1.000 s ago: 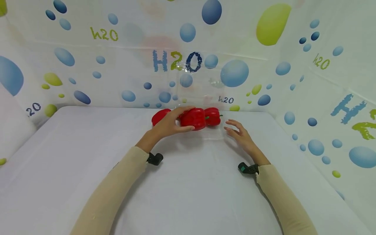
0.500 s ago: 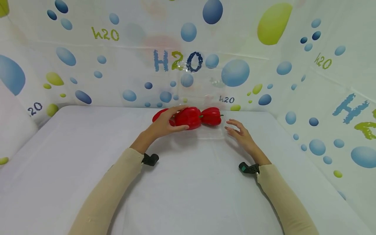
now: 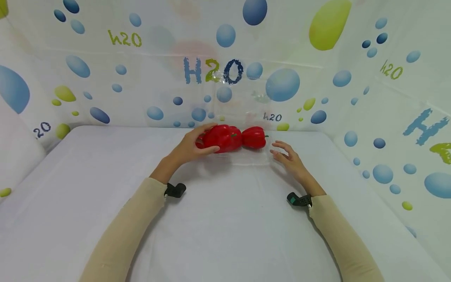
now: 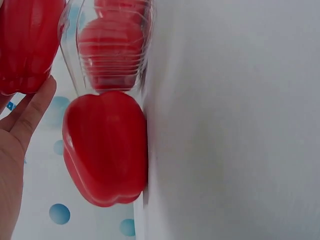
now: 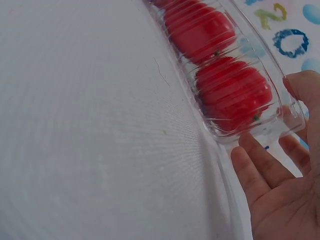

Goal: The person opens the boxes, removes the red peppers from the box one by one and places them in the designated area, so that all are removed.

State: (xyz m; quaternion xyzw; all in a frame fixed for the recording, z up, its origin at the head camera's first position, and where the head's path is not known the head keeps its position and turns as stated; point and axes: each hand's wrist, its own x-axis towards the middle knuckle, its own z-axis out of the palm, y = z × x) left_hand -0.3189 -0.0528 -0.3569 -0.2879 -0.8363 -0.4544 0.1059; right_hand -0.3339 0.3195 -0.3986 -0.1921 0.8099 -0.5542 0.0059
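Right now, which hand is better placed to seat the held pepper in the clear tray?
Left. The left hand grips the red pepper right at the clear tray. The right hand is open at the tray's other end, holding nothing.

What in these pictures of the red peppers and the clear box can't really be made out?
- Head view: the third pepper is hidden behind the left hand.
- Head view: the clear box is nearly invisible against the white table.
- Left wrist view: the held pepper is cut off by the frame's edge.
- Right wrist view: the right hand is partly cut off.
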